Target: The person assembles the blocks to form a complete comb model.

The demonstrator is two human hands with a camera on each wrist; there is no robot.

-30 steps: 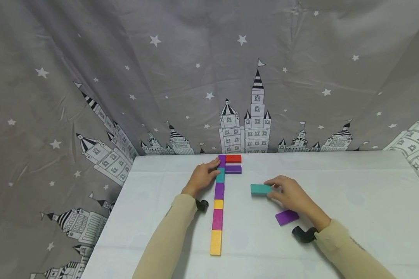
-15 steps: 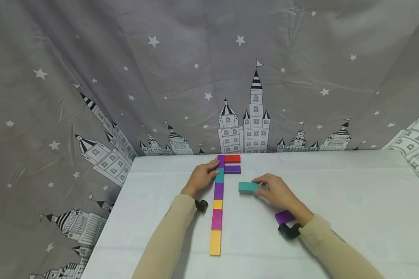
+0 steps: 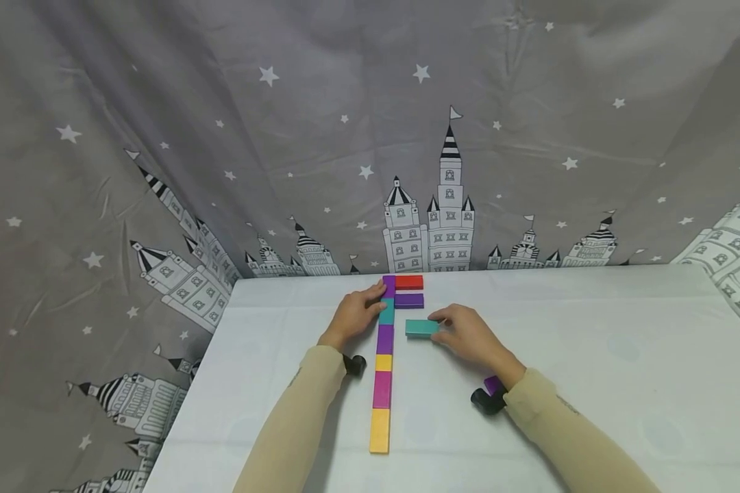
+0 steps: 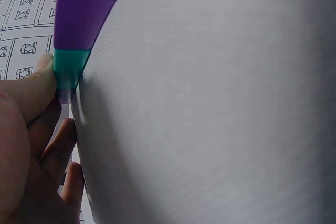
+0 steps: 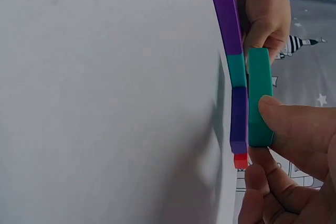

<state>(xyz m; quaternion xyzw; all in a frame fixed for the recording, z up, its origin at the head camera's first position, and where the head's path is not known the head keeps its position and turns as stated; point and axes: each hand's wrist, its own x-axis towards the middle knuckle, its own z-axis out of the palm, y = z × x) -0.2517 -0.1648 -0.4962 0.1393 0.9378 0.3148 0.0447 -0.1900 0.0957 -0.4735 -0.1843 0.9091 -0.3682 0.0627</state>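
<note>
My right hand (image 3: 471, 337) pinches a teal rectangular block (image 3: 418, 329) between thumb and fingers at its right end. The block is held lengthwise toward a straight row of blocks, a gap showing between them in the head view. My left hand (image 3: 355, 316) lies along the left side of that row, its fingertips touching the far purple block (image 3: 389, 286) and the thumb at the small teal block (image 3: 386, 311). Nearer along the row come a purple block (image 3: 385, 339), a small yellow one (image 3: 384, 363), a magenta one (image 3: 381, 390) and an orange-yellow one (image 3: 379, 431).
A red block (image 3: 410, 282) and a dark purple block (image 3: 410, 300) stick out rightward from the row's far end. Another purple block (image 3: 492, 385) lies partly hidden by the right wrist's black camera (image 3: 487, 402). A grey castle-print curtain (image 3: 321, 137) hangs behind the white table (image 3: 592, 329).
My right hand has carried the teal block leftward, closer to the row. The right wrist now covers part of the loose purple block. My left hand has stayed at the row.
</note>
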